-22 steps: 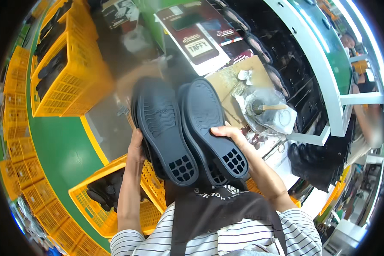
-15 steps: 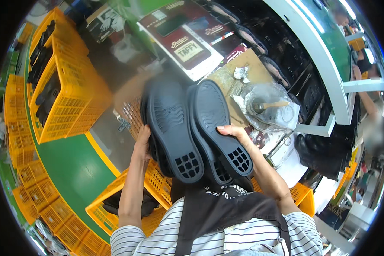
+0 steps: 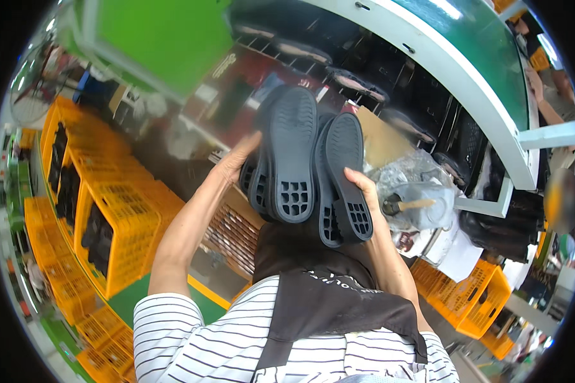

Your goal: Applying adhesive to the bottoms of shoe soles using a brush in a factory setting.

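Two stacks of black shoe soles are held up in front of my apron, treaded bottoms towards me and the grid-patterned heels nearest. My left hand (image 3: 239, 158) grips the left stack of soles (image 3: 294, 147) by its outer side; most of its fingers are hidden behind. On the other side, my right hand (image 3: 364, 188) is closed round the right stack of soles (image 3: 345, 150), thumb lying on the top sole. The stacks lean close together in the middle.
Yellow crates (image 3: 134, 210) with dark pieces stand at the left, and another yellow crate (image 3: 466, 293) is at the lower right. Beyond the soles are a dark red box (image 3: 230, 96) and a brush (image 3: 415, 204) on a plastic-covered pot. A white-framed conveyor (image 3: 453, 73) carries dark shoe parts.
My view has swung round, bringing a green panel in at the upper left. Both hands have carried the soles farther from my body, and the left stack now stands more upright.
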The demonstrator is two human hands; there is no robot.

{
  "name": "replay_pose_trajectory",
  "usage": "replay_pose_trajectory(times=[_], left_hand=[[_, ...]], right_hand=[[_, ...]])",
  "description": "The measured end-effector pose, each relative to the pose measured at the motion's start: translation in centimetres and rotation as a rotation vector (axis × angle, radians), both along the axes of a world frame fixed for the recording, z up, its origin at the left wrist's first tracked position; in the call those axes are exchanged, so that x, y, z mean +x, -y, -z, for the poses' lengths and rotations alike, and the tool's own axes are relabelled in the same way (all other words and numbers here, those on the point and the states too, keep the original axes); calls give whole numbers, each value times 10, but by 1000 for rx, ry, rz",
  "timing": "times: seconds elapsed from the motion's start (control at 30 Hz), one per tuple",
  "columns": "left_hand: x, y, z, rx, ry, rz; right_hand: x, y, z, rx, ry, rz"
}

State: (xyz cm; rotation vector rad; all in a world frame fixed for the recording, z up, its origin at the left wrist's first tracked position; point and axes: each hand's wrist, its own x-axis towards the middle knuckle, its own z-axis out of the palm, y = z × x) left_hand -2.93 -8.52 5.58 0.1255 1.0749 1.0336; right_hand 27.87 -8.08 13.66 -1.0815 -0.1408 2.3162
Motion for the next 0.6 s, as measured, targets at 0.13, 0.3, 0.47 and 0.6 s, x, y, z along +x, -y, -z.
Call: replay_pose_trajectory(times=[0.13,0.3,0.47,0.6], left_hand=[[-35,-69,27,120,-55,235],[-49,-117,41,-74,-91,379],[-58,-132,48,-59,-234,549],[-62,-125,55,88,-432,578]], right_hand=[[-40,-44,19,-5,94,109],[-70,-73,57,-164,297,237],[-85,-78,72,-116,347,259],[-88,-77,80,11,363,246]])
